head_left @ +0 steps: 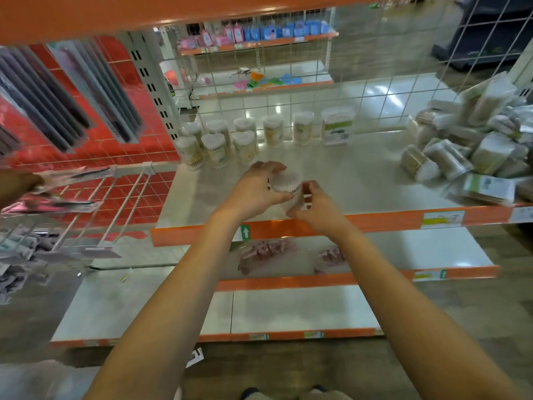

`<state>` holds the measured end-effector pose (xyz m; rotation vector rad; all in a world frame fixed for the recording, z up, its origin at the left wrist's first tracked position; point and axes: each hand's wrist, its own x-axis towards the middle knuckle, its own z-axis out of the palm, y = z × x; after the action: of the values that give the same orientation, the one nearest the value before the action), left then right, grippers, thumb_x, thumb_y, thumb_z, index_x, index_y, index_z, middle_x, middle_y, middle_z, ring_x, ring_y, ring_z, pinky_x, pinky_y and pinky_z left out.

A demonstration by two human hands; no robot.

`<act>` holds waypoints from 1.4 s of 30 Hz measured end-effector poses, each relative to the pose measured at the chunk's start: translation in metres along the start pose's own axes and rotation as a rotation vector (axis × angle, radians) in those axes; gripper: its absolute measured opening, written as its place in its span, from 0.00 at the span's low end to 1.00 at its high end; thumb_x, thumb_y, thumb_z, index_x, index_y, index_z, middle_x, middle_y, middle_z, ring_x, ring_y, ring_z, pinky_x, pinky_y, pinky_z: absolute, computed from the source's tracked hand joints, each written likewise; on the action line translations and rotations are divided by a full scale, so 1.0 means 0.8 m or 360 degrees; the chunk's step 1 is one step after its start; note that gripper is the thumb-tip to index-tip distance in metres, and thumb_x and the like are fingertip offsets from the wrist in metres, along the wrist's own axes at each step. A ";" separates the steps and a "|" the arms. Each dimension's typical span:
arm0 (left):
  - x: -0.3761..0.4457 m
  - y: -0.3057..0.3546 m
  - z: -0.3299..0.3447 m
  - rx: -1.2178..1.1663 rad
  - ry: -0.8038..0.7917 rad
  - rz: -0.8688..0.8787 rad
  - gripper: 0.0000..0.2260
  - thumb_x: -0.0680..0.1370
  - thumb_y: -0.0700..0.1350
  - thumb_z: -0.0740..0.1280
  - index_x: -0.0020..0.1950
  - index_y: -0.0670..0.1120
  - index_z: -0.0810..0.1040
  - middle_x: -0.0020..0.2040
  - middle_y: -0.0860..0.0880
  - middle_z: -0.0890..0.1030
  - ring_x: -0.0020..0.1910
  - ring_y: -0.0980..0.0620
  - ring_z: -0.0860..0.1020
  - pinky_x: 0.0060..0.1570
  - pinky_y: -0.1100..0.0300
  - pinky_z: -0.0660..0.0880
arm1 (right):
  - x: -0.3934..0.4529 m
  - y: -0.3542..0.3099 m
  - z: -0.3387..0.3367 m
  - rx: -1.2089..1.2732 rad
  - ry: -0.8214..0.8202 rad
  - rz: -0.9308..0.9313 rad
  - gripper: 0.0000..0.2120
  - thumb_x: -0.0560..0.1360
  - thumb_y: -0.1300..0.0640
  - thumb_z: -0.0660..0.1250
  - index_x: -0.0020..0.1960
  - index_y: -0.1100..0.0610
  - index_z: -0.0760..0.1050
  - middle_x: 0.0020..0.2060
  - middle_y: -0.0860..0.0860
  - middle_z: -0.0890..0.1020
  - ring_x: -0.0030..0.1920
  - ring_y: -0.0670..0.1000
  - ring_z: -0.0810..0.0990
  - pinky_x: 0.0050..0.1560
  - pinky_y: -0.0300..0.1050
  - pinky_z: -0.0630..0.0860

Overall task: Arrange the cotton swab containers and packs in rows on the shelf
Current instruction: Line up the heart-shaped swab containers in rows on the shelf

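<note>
Both hands, left hand (pixel 261 187) and right hand (pixel 313 207), clamp one tub (pixel 287 187); nine tubs (pixel 248 137) stand in rows on the shelf (pixel 360 180); the pile (pixel 473 142) remains unsorted.

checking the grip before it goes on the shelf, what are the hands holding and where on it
Both hold one cotton swab container: the left hand wraps its upper left side, the right hand its lower right side.

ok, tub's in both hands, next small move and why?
Probably carry the tub forward and set it right of the front row. Both hands grip it above the shelf, and that row stops short of the back row.
</note>
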<state>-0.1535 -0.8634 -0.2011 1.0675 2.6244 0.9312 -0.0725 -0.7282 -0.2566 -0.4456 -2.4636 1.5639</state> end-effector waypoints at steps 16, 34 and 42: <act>0.067 -0.001 0.010 0.0353 -0.0045 -0.0084 0.26 0.74 0.51 0.70 0.69 0.46 0.69 0.66 0.46 0.71 0.63 0.47 0.70 0.54 0.61 0.64 | 0.073 0.035 -0.011 -0.0701 0.0009 0.0160 0.25 0.73 0.48 0.69 0.67 0.54 0.68 0.63 0.51 0.72 0.66 0.53 0.68 0.66 0.47 0.66; 0.156 -0.059 -0.004 0.0519 -0.0010 0.0157 0.29 0.72 0.56 0.71 0.69 0.45 0.69 0.65 0.45 0.74 0.64 0.46 0.71 0.59 0.54 0.69 | 0.161 0.024 0.024 -0.0863 0.0189 0.0304 0.21 0.74 0.49 0.63 0.64 0.55 0.71 0.62 0.54 0.73 0.64 0.57 0.67 0.62 0.50 0.64; 0.185 -0.073 -0.021 0.0727 -0.0099 0.0272 0.30 0.72 0.61 0.69 0.68 0.47 0.70 0.64 0.45 0.74 0.63 0.46 0.69 0.61 0.52 0.65 | 0.185 0.014 0.030 -0.0917 0.0235 0.0363 0.19 0.75 0.48 0.62 0.64 0.55 0.71 0.63 0.55 0.73 0.65 0.58 0.66 0.64 0.50 0.63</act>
<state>-0.3019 -0.8039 -0.2105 1.4097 2.7964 0.3122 -0.2174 -0.6924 -0.2774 -0.9171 -2.7882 0.8089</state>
